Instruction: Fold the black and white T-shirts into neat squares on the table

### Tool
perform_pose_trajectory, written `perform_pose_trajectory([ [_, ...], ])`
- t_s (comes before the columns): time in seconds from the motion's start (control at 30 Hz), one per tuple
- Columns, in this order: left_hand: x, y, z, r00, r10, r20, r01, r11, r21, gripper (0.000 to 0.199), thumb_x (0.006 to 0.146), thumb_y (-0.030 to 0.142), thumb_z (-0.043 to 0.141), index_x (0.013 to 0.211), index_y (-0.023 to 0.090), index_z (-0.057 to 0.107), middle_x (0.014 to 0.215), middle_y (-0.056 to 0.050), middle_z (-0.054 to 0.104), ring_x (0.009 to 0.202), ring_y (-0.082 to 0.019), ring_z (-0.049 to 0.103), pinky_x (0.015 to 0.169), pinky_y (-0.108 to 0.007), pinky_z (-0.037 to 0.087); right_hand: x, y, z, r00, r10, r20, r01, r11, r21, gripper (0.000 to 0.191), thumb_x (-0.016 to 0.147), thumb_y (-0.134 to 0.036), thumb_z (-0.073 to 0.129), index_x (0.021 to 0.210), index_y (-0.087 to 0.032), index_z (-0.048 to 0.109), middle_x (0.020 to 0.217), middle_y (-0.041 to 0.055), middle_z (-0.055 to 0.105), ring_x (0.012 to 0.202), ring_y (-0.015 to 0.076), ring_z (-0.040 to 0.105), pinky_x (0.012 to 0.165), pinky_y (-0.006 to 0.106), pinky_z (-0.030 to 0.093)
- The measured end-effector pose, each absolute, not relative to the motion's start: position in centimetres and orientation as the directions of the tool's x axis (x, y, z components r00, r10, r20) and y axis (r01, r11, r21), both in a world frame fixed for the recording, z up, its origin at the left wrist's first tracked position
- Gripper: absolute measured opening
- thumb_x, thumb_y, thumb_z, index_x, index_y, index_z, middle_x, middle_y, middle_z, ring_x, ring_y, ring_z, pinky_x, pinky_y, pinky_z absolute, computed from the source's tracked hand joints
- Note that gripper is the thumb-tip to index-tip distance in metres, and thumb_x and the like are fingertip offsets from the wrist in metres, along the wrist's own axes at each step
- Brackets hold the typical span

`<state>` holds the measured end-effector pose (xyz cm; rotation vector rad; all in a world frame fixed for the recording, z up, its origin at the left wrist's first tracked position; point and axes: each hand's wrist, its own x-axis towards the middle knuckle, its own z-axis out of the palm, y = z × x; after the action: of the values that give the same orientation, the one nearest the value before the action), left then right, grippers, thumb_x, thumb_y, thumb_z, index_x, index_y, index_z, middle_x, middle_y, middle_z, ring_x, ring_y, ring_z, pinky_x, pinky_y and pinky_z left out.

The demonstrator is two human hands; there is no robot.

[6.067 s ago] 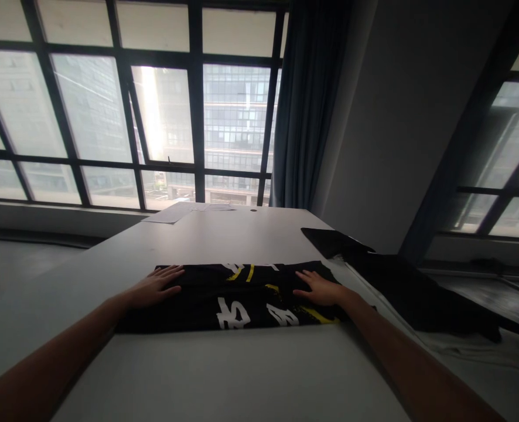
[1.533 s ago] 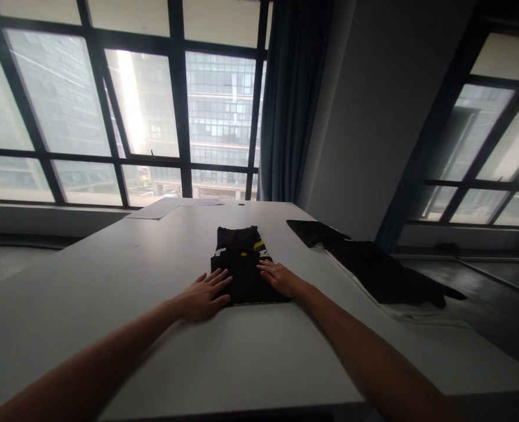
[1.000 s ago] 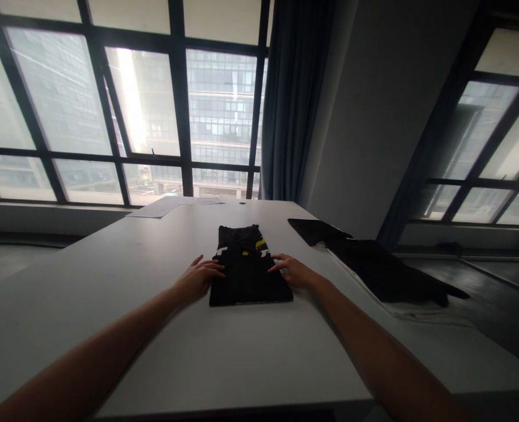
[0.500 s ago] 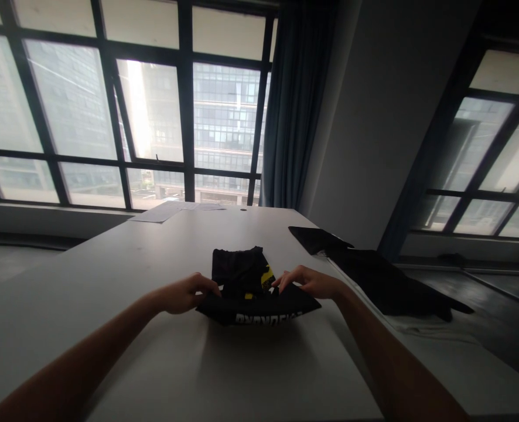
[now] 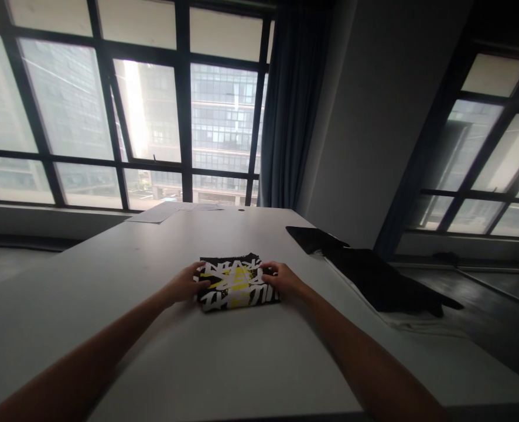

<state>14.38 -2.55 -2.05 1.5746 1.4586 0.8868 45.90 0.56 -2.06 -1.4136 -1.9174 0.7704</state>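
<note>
A black T-shirt point(image 5: 235, 284), folded into a compact rectangle, lies on the white table in front of me. Its upper face carries large white lettering with yellow patches. At its left edge, my left hand point(image 5: 189, 282) grips the cloth, thumb and fingers slightly apart on it. My right hand point(image 5: 282, 279) holds the right edge, its fingertips bent over the print. The undersides of the folds are hidden.
Dark clothes point(image 5: 374, 275) lie along the right side of the white table point(image 5: 224, 363), over some pale cloth. Sheets of paper point(image 5: 154, 215) rest at the far left end. Beyond stand windows and a blue curtain point(image 5: 286, 117).
The T-shirt's near part has been folded over away from me, so the white and yellow print now faces up. Both hands have moved to its side edges, the right one shifting left.
</note>
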Motion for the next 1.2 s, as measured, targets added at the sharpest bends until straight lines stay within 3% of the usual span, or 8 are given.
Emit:
perform_pose_trajectory([
  [0.07, 14.5, -2.5, -2.3, 0.118, 0.989, 0.088, 0.533, -0.138, 0.835, 0.074, 0.07, 0.033, 0.076, 0.138, 0.016, 0.052, 0.126, -0.013, 0.066, 0.089, -0.023, 0.069, 0.079, -0.035, 0.058, 45.8, 0.1, -1.3, -0.252, 0.949, 0.188, 0.605, 0.306, -0.735, 0.032, 0.077, -0.023, 0.068, 0.107, -0.015, 0.073, 0.105, 0.0081, 0.073, 0.094, 0.0215, 0.066, 0.089, 0.034, 0.051],
  [0.23, 14.8, -2.7, -2.8, 0.183, 0.963, 0.2, 0.726, -0.27, 0.633, 0.056, 0.083, 0.035, 0.056, 0.137, 0.019, 0.057, 0.098, -0.007, 0.075, 0.079, -0.023, 0.068, 0.08, -0.038, 0.055, 45.7, -0.5, -0.7, -0.293, 0.89, 0.349, 0.665, 0.452, -0.594, 0.026, 0.081, -0.024, 0.063, 0.103, -0.019, 0.076, 0.109, 0.0074, 0.071, 0.1, 0.0214, 0.065, 0.094, 0.033, 0.048],
  [0.37, 15.6, -3.8, -1.7, 0.2, 0.934, 0.296, 0.898, -0.296, 0.326, 0.042, 0.087, 0.036, 0.053, 0.123, 0.023, 0.068, 0.131, -0.011, 0.064, 0.11, -0.032, 0.063, 0.095, -0.046, 0.049, 44.8, -1.3, -0.8, -0.275, 0.932, 0.236, 0.872, 0.345, -0.347, 0.029, 0.086, -0.027, 0.058, 0.109, -0.019, 0.074, 0.113, 0.0113, 0.067, 0.105, 0.0244, 0.062, 0.096, 0.035, 0.046],
  [0.47, 16.9, -4.6, -0.9, 0.277, 0.867, 0.414, 0.907, -0.378, 0.184, 0.045, 0.096, 0.041, 0.037, 0.125, 0.023, 0.066, 0.142, -0.009, 0.056, 0.124, -0.032, 0.054, 0.105, -0.049, 0.042, 43.1, -2.3, -0.6, -0.255, 0.895, 0.365, 0.912, 0.348, -0.216, 0.038, 0.093, -0.031, 0.048, 0.124, -0.02, 0.067, 0.128, 0.0134, 0.061, 0.118, 0.0267, 0.055, 0.104, 0.039, 0.038],
  [0.57, 18.4, -4.8, -1.8, 0.458, 0.784, 0.419, 0.81, -0.562, 0.168, 0.053, 0.099, 0.047, 0.031, 0.138, 0.021, 0.055, 0.154, -0.007, 0.042, 0.14, -0.028, 0.038, 0.117, -0.047, 0.027, 41.4, -2.7, -1.1, -0.434, 0.818, 0.377, 0.834, 0.523, -0.175, 0.051, 0.096, -0.041, 0.045, 0.141, -0.019, 0.052, 0.149, 0.0116, 0.047, 0.138, 0.0266, 0.038, 0.117, 0.043, 0.021],
  [0.67, 19.2, -4.5, -3.9, 0.548, 0.795, 0.258, 0.765, -0.602, 0.23, 0.063, 0.098, 0.056, 0.031, 0.149, 0.021, 0.04, 0.158, -0.007, 0.033, 0.148, -0.027, 0.024, 0.12, -0.048, 0.019, 40.6, -2.4, -2.5, -0.555, 0.813, 0.176, 0.78, 0.582, -0.229, 0.058, 0.099, -0.05, 0.035, 0.149, -0.022, 0.041, 0.158, 0.0083, 0.033, 0.147, 0.026, 0.024, 0.12, 0.048, 0.011],
  [0.77, 19.2, -4.3, -5.4, 0.546, 0.817, 0.184, 0.775, -0.576, 0.26, 0.066, 0.098, 0.06, 0.026, 0.152, 0.023, 0.035, 0.16, -0.006, 0.028, 0.149, -0.027, 0.018, 0.12, -0.047, 0.017, 40.8, -1.9, -3.5, -0.564, 0.822, 0.078, 0.779, 0.562, -0.277, 0.06, 0.099, -0.054, 0.029, 0.151, -0.023, 0.038, 0.16, 0.0072, 0.028, 0.148, 0.0257, 0.021, 0.119, 0.048, 0.012],
  [1.2, 15.4, -1.4, -4.4, 0.385, 0.917, 0.106, 0.88, -0.399, 0.258, 0.075, 0.094, 0.066, 0.025, 0.154, 0.021, 0.029, 0.162, -0.009, 0.017, 0.15, -0.027, 0.013, 0.119, -0.053, 0.006, 41.5, -1.7, -3.0, -0.485, 0.867, 0.113, 0.824, 0.496, -0.274, 0.062, 0.099, -0.054, 0.029, 0.15, -0.02, 0.039, 0.159, 0.0102, 0.03, 0.148, 0.0256, 0.021, 0.119, 0.05, 0.01],
])
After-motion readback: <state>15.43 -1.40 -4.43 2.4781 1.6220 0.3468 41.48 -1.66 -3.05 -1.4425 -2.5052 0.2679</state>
